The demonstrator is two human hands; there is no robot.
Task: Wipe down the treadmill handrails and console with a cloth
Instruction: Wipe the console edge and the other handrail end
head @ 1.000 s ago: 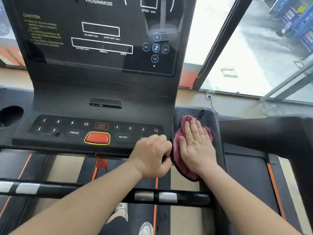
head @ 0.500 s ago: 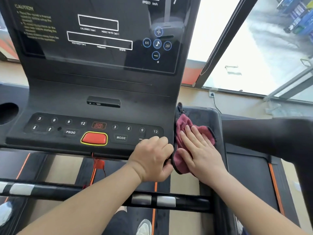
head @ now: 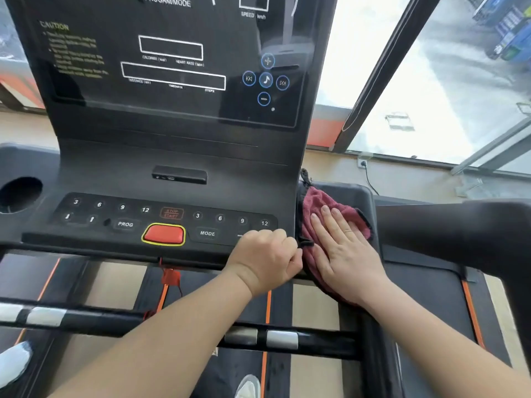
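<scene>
The right hand [head: 343,248] lies flat, fingers spread, pressing a maroon cloth [head: 317,203] onto the console's [head: 178,156] right tray, right of centre. The left hand [head: 265,261] is clenched on the cloth's black-trimmed edge beside the keypad [head: 161,218].

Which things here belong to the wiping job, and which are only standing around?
Belong to the job:
- red cloth, under the flat right hand
- right side tray being wiped
- console
- left hand, fisted at the console edge
- front handrail

Only around:
- wall socket
- window frame
</scene>
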